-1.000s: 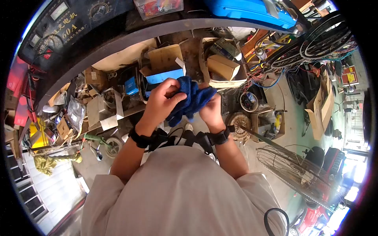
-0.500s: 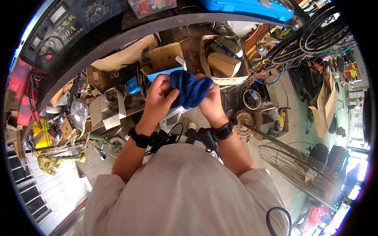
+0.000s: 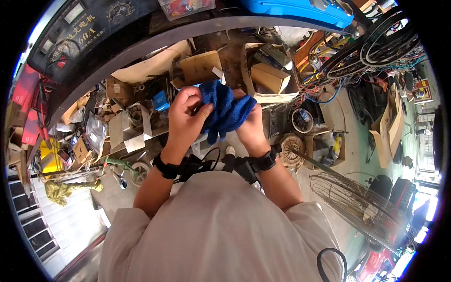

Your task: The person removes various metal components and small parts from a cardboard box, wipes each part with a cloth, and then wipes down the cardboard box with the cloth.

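A dark blue knitted glove [image 3: 229, 109] is bunched up in front of my chest, held between both hands. My left hand [image 3: 186, 117] pinches its left side, with the thumb lying over the fabric. My right hand [image 3: 252, 128] grips the right side, its fingers mostly hidden behind the cloth. Short finger-like ends hang from the lower edge of the glove. Whether one glove or a pair is bunched here, I cannot tell. Each wrist wears a black strap.
Beyond my hands runs a dark curved bench edge [image 3: 155, 49], bearing a blue case [image 3: 296, 11] and a clear plastic box [image 3: 188, 7]. Below are open cardboard boxes [image 3: 270, 77]. Coiled cables [image 3: 376, 51] hang at right, above a wire fan guard [image 3: 347, 197]. A green scooter [image 3: 120, 164] stands at left.
The glove has loosened from a tight roll, and finger-like ends now hang below it. Both hands keep their hold, with only slight shifts in position.
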